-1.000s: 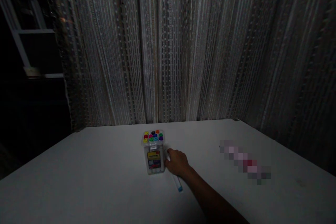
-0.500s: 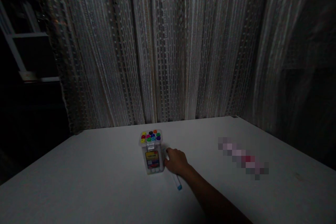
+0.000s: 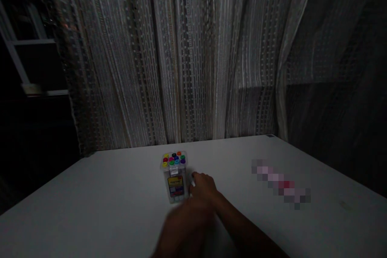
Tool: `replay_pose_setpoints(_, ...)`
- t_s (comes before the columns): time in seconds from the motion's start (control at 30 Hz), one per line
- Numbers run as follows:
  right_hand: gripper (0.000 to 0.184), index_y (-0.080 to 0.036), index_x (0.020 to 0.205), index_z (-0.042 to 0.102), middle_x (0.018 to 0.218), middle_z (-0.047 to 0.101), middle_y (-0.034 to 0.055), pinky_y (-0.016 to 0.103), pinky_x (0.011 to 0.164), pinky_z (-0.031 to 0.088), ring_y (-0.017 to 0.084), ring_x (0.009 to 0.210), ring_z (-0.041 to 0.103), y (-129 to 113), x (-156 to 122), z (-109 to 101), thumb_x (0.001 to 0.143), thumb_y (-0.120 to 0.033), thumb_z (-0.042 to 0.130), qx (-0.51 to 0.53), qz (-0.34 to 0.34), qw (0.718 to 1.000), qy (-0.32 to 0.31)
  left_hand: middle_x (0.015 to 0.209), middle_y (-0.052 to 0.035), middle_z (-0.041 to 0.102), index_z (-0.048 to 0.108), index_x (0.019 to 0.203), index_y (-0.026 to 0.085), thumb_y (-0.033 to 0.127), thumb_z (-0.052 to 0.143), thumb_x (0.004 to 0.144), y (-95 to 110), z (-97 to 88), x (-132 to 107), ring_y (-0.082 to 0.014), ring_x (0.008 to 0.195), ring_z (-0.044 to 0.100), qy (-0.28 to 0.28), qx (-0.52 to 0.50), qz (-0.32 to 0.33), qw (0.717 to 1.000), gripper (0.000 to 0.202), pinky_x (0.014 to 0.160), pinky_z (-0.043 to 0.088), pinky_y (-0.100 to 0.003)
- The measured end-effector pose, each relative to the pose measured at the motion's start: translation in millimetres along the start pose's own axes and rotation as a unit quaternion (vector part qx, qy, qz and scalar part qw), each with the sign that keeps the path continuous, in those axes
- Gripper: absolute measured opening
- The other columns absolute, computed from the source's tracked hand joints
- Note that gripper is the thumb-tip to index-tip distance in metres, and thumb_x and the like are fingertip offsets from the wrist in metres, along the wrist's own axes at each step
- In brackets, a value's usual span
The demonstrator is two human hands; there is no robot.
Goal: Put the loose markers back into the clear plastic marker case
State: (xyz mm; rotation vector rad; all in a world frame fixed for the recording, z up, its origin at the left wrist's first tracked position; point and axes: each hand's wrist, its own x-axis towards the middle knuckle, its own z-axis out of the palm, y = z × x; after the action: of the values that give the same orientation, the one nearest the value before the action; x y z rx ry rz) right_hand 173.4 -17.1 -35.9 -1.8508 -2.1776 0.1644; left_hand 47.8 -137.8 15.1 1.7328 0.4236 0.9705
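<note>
A clear plastic box of markers (image 3: 175, 179) with several coloured caps on top stands upright on the white table (image 3: 99, 201). My right hand (image 3: 204, 187) rests on the table just right of the box, fingers curled. A small white end of a marker (image 3: 192, 182) shows at its fingertips, and the rest of that marker is hidden. My left hand (image 3: 184, 225) reaches in from the bottom edge toward the box, dark and smeared by motion. It covers my right wrist, and its fingers cannot be made out.
A striped curtain (image 3: 193, 56) hangs right behind the table's far edge. A dark shelf unit (image 3: 27, 68) stands at the back left. A pixelated patch (image 3: 281, 185) lies on the table to the right. The room is very dim.
My left hand has come into view from below and now covers the blue-capped marker that lay under my right hand. The right hand and the box have stayed put.
</note>
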Motion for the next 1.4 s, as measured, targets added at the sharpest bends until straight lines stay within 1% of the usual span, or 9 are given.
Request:
replay_pose_setpoints(0.07, 0.03, -0.017, 0.096, 0.059, 0.096, 0.067, 0.0124, 0.033, 0.07, 0.045, 0.026, 0.089, 0.063, 0.0, -0.2, 0.8, 0.075, -0.034, 0.047, -0.001, 0.002, 1.0, 0.006, 0.103, -0.0055, 0.061, 0.059, 0.102, 0.03, 0.049, 0.045, 0.083, 3.0, -41.9, 28.0, -0.0264, 0.104, 0.054, 0.118, 0.032, 0.04, 0.992, 0.03, 0.086, 0.046, -0.045)
replay_pose_setpoints(0.13, 0.03, -0.017, 0.096, 0.059, 0.095, 0.067, 0.0124, 0.033, 0.069, 0.045, 0.026, 0.088, 0.063, 0.2, -0.4, 1.6, 0.076, -0.034, 0.046, 0.003, -0.001, 1.0, 0.013, 0.102, -0.0076, 0.059, 0.06, 0.092, 0.022, 0.05, 0.052, 0.079, -3.3, -78.7, 50.2, -0.0265, 0.106, 0.051, 0.368, 0.173, 0.146, 0.902, 0.032, 0.092, 0.042, -0.042)
replay_pose_setpoints(0.2, 0.029, -0.017, 0.095, 0.06, 0.094, 0.067, 0.0124, 0.033, 0.07, 0.044, 0.026, 0.088, 0.063, 0.3, -0.5, 2.2, 0.076, -0.033, 0.045, 0.007, -0.002, 1.0, 0.016, 0.105, -0.0082, 0.056, 0.059, 0.091, 0.019, 0.052, 0.048, 0.08, -17.8, -103.4, 61.4, -0.0257, 0.108, 0.049, 0.418, 0.226, 0.164, 0.865, 0.037, 0.095, 0.039, -0.039)
replay_pose_setpoints(0.4, 0.032, -0.017, 0.098, 0.06, 0.098, 0.066, 0.0135, 0.033, 0.072, 0.044, 0.026, 0.092, 0.062, 0.3, -0.6, -1.0, 0.077, -0.036, 0.044, 0.027, 0.004, 1.0, 0.004, 0.107, -0.0071, 0.059, 0.055, 0.105, 0.018, 0.059, 0.038, 0.081, -55.4, -111.0, 52.5, -0.023, 0.1, 0.055, 0.379, 0.139, 0.102, 0.909, 0.051, 0.089, 0.042, -0.035)
replay_pose_setpoints(0.7, 0.035, -0.018, 0.1, 0.061, 0.099, 0.066, 0.0118, 0.03, 0.072, 0.043, 0.024, 0.093, 0.061, 2.5, 0.0, -4.8, 0.074, -0.038, 0.049, 0.045, -0.003, 0.999, -0.003, 0.105, -0.0061, 0.062, 0.048, 0.115, 0.021, 0.06, 0.049, 0.076, -55.3, -96.9, 53.1, -0.0215, 0.09, 0.061, 0.342, -0.011, 0.101, 0.934, 0.056, 0.075, 0.049, -0.031)
replay_pose_setpoints(1.0, 0.04, -0.012, 0.112, 0.054, 0.113, 0.06, 0.0138, 0.029, 0.087, 0.038, 0.023, 0.106, 0.053, -0.3, -1.1, -6.7, 0.074, -0.02, 0.047, 0.03, 0.005, 0.999, 0.011, 0.107, -0.0088, 0.061, 0.045, 0.119, 0.019, 0.057, 0.057, 0.073, -55.4, -97.9, 50.5, -0.0224, 0.09, 0.061, 0.303, -0.029, 0.083, 0.949, 0.06, 0.075, 0.05, -0.031)
replay_pose_setpoints(1.13, 0.046, -0.01, 0.118, 0.051, 0.103, 0.063, 0.0119, 0.027, 0.08, 0.042, 0.021, 0.097, 0.057, 7.0, 5.9, -6.8, 0.073, -0.018, 0.047, 0.095, 0.002, 0.995, 0.024, 0.111, -0.0095, 0.059, 0.043, 0.121, 0.02, 0.056, 0.055, 0.075, -61.8, -100.9, 50.8, -0.0227, 0.094, 0.06, 0.283, -0.034, 0.084, 0.955, 0.06, 0.078, 0.049, -0.031)
replay_pose_setpoints(1.27, 0.046, -0.011, 0.122, 0.047, 0.085, 0.063, 0.0068, 0.024, 0.067, 0.044, 0.015, 0.073, 0.057, 10.8, 14.4, -30.5, 0.077, -0.018, 0.041, 0.218, 0.009, 0.972, 0.09, 0.117, -0.01, 0.057, 0.041, 0.124, 0.022, 0.055, 0.053, 0.077, -63.7, -102.1, 50.1, -0.0232, 0.097, 0.059, 0.277, -0.029, 0.083, 0.957, 0.059, 0.081, 0.048, -0.032)
replay_pose_setpoints(1.4, 0.04, -0.012, 0.115, 0.05, 0.075, 0.054, 0.002, 0.022, 0.051, 0.04, 0.011, 0.056, 0.047, 3.7, 19.2, -88.9, 0.079, -0.027, 0.041, 0.324, -0.046, 0.918, 0.225, 0.112, -0.0096, 0.06, 0.045, 0.12, 0.02, 0.054, 0.052, 0.078, -62.3, -103.3, 50.2, -0.0223, 0.095, 0.06, 0.27, -0.01, 0.093, 0.958, 0.054, 0.082, 0.047, -0.032)
